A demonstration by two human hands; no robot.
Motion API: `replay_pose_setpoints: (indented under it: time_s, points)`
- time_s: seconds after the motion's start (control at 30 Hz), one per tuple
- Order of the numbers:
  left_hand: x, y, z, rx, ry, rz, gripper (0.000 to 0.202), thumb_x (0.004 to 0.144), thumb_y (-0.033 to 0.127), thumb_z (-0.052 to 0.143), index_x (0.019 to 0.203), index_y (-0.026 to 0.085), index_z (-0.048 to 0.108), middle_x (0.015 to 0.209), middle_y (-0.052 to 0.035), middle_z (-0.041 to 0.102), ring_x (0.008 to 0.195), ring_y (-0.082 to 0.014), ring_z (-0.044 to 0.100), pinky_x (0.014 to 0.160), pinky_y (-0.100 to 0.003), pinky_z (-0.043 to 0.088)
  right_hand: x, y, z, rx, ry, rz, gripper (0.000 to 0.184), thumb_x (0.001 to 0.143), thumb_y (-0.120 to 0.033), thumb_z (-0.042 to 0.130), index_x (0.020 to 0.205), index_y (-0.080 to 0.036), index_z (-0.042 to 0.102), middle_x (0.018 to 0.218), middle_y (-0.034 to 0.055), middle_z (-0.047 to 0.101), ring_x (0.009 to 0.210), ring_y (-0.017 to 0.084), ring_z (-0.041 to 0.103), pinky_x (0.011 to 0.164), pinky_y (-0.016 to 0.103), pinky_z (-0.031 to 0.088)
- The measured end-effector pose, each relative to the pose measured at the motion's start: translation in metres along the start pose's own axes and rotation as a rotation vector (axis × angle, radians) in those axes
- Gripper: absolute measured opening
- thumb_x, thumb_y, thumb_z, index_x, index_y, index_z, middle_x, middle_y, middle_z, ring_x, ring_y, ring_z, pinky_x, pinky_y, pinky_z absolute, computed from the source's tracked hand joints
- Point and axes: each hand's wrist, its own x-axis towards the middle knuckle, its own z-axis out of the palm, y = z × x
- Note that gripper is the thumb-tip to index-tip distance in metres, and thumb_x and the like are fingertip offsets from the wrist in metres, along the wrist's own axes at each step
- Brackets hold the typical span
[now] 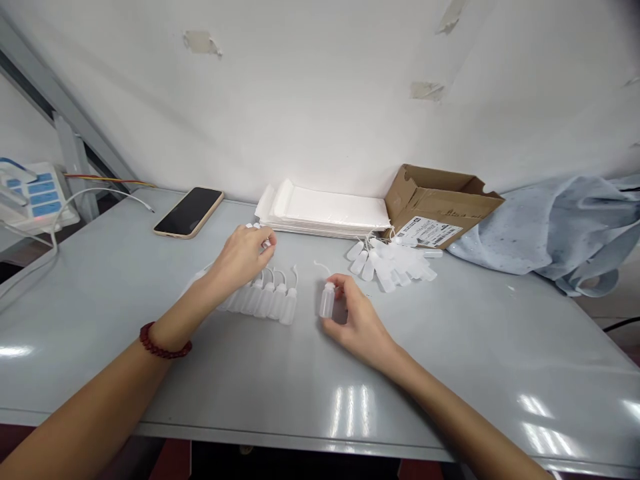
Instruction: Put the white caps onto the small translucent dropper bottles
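My right hand [357, 323] holds a small translucent plastic bottle [327, 301] upright between thumb and fingers, just above or on the table. A thin tethered strap sticks up from the bottle's neck. My left hand [245, 257] is closed in a pinch behind a row of similar bottles [274, 303] lying side by side with their straps pointing away from me. Something small and whitish shows at its fingertips, too small to name. Part of the row is hidden under my left wrist. A heap of more white tethered bottles [387, 263] lies to the right.
A stack of white padded envelopes [330, 210] lies against the wall beside an opened cardboard box [440, 207]. The phone [190, 212] is at the back left, near a power strip [43, 193] with a white cable. Light blue cloth [540, 230] covers the right back corner.
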Motion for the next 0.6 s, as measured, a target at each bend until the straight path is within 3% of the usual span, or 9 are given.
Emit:
replay_pose_setpoints:
  time_s: [0.1,0.17,0.27,0.4,0.6]
  points:
    - [-0.007,0.016,-0.009,-0.17,-0.03,-0.012,0.014,0.082,0.026,0.05,0.08,0.018,0.061,0.078,-0.0028,0.067,0.073,-0.0182,0.061,0.067,-0.029,0.048,0.001,0.004,-0.004,0.211,-0.033,0.003,0.055,0.067,-0.005,0.045,0.116,-0.025,0.031,0.104,0.0046,0.056,0.081,0.016,0.056,0.07,0.032,0.045]
    - [-0.014,0.031,-0.014,-0.505,-0.059,-0.036,0.013,0.08,0.029,0.057,0.082,0.017,0.062,0.086,-0.0032,0.069,0.079,-0.0177,0.063,0.072,-0.028,0.05,0.001,0.005,-0.004,0.319,-0.039,-0.014,0.059,0.065,0.0,0.039,0.117,-0.026,0.028,0.102,0.0024,0.056,0.081,0.014,0.056,0.069,0.029,0.043]
    - [-0.025,0.052,-0.018,-0.888,-0.153,-0.084,0.02,0.078,0.031,0.065,0.094,0.018,0.065,0.096,-0.0033,0.07,0.088,-0.0182,0.065,0.073,-0.026,0.053,-0.001,0.006,-0.003,0.348,-0.007,-0.03,0.057,0.064,0.002,0.034,0.112,-0.027,0.031,0.089,-0.0016,0.052,0.076,0.013,0.052,0.065,0.026,0.039]
    - [-0.033,0.068,-0.019,-1.13,-0.265,-0.157,0.019,0.075,0.029,0.071,0.091,0.019,0.069,0.094,-0.0025,0.072,0.091,-0.0175,0.066,0.08,-0.025,0.054,-0.004,0.003,-0.006,0.331,0.034,0.002,0.049,0.068,0.001,0.034,0.108,-0.028,0.033,0.078,-0.005,0.045,0.064,0.012,0.042,0.06,0.025,0.032]
    - [-0.037,0.068,-0.02,-1.32,-0.148,-0.156,0.012,0.075,0.024,0.074,0.086,0.021,0.069,0.093,-0.0002,0.07,0.09,-0.0156,0.067,0.082,-0.025,0.054,-0.007,-0.002,-0.01,0.361,0.046,0.029,0.039,0.078,-0.007,0.038,0.111,-0.028,0.034,0.081,-0.0042,0.044,0.065,0.012,0.039,0.062,0.027,0.033]
